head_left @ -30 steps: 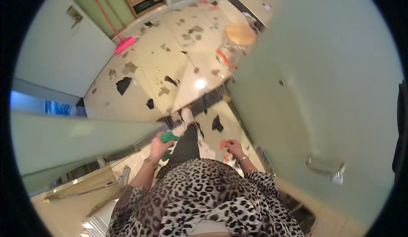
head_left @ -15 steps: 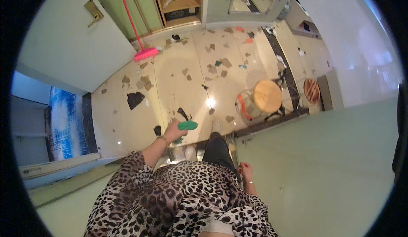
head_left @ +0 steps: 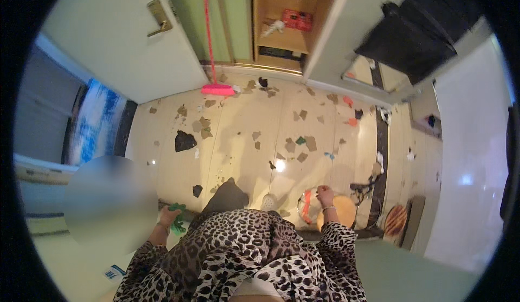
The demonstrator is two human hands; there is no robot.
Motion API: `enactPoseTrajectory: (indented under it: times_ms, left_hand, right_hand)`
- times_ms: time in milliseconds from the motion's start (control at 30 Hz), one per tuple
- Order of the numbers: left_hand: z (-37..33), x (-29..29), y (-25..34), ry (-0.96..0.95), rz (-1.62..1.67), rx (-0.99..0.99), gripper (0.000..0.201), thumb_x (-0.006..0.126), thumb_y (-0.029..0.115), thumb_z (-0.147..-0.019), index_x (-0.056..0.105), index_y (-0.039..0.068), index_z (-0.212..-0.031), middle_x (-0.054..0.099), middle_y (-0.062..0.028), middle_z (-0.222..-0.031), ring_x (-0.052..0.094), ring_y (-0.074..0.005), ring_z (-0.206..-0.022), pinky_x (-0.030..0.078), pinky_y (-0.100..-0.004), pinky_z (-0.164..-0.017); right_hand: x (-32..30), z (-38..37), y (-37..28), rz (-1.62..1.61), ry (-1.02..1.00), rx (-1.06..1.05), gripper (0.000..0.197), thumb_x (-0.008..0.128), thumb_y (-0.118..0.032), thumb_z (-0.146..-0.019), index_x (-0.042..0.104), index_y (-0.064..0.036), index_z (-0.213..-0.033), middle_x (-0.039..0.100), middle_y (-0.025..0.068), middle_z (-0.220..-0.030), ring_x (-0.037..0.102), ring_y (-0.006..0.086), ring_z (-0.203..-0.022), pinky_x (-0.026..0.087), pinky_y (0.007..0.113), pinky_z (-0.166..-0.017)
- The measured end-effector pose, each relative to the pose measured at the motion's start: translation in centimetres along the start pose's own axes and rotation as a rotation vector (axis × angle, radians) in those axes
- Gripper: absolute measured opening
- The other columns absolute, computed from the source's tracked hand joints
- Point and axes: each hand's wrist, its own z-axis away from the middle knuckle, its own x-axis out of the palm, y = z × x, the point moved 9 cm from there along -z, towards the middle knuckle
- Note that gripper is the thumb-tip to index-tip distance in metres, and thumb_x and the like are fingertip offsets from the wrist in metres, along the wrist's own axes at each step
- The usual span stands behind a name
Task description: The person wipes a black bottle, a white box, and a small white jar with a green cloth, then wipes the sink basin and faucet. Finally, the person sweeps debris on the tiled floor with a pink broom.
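Note:
My left hand (head_left: 167,215) is closed on a crumpled green thing (head_left: 178,219) with ragged, finger-like edges. It hangs low at the left, beside my leopard-print top; I cannot make out its exact kind. My right hand (head_left: 325,195) is held out to the right, its fingers curled, and nothing shows in them. Below and behind it is a round wooden stool seat (head_left: 342,213), partly covered by my forearm. An orange-red strip (head_left: 307,206) lies just left of the stool. One pale perforated shoe (head_left: 267,202) of mine shows on the floor.
Torn brown, black and orange scraps litter the pale floor (head_left: 238,156). A pink broom (head_left: 218,89) leans beside the white door (head_left: 124,36) and an open wooden cupboard (head_left: 281,47). Black cloth (head_left: 406,44) hangs at the upper right. A striped round seat (head_left: 395,219) is at the right.
My body has moved forward into the room. My left hand, still with the green thing, has swung back and to the left; my right hand has come forward, over the stool.

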Motion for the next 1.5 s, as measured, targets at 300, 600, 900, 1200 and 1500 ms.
enactPoseTrajectory:
  times_ms: [300,600,900,1200,1500]
  left_hand:
    - [-9.4,11.9,9.4,-0.019,0.131,0.048,0.069,0.081,0.042,-0.069,0.056,-0.003,-0.115,0.063,-0.0192,-0.106,0.062,-0.0294,-0.094,0.05,-0.0424,-0.076]
    - [-9.7,-0.3,27.4,0.176,0.716,-0.092,0.06,0.08,0.037,-0.07,0.059,-0.002,-0.111,0.066,-0.0156,-0.101,0.066,-0.0247,-0.087,0.054,-0.0382,-0.074]
    - [-2.8,4.9,29.5,0.573,1.448,-0.64,0.048,0.071,0.016,-0.082,0.047,-0.005,-0.117,0.063,-0.0164,-0.091,0.066,-0.0248,-0.068,0.057,-0.0372,-0.055]
    - [12.8,21.4,40.8,0.677,1.347,-1.23,0.059,0.079,0.028,-0.071,0.057,-0.007,-0.113,0.066,-0.0187,-0.103,0.067,-0.0272,-0.09,0.055,-0.0387,-0.073]
    - [12.5,26.3,50.1,0.726,1.54,-1.312,0.059,0.08,0.029,-0.065,0.06,-0.004,-0.11,0.067,-0.017,-0.095,0.067,-0.0225,-0.077,0.055,-0.036,-0.067]
  right_hand:
    - [6.9,-21.9,-21.9,0.353,-0.123,-0.41,0.021,0.063,-0.017,-0.085,0.066,-0.0008,-0.098,0.068,0.0112,-0.079,0.065,0.0181,-0.064,0.051,0.03,-0.054]
    - [30.1,-16.3,-61.7,0.623,-0.574,-1.091,0.02,0.064,-0.021,-0.084,0.067,-0.0039,-0.095,0.067,0.0184,-0.084,0.066,0.0322,-0.075,0.053,0.039,-0.069]
    - [54.8,-25.6,-86.3,1.171,-0.562,-1.99,0.039,0.063,-0.023,-0.076,0.06,-0.0065,-0.111,0.061,0.0184,-0.114,0.053,0.0358,-0.115,0.041,0.05,-0.096]
    - [65.3,-40.2,-100.1,1.937,-0.127,-2.271,0.039,0.054,-0.029,-0.092,0.055,-0.0138,-0.127,0.059,0.0091,-0.124,0.051,0.025,-0.121,0.04,0.046,-0.1]
    - [63.7,-33.0,-93.4,1.84,-0.615,-2.231,0.02,0.069,-0.024,-0.075,0.07,-0.0044,-0.081,0.069,0.0157,-0.08,0.068,0.0328,-0.074,0.055,0.043,-0.066]
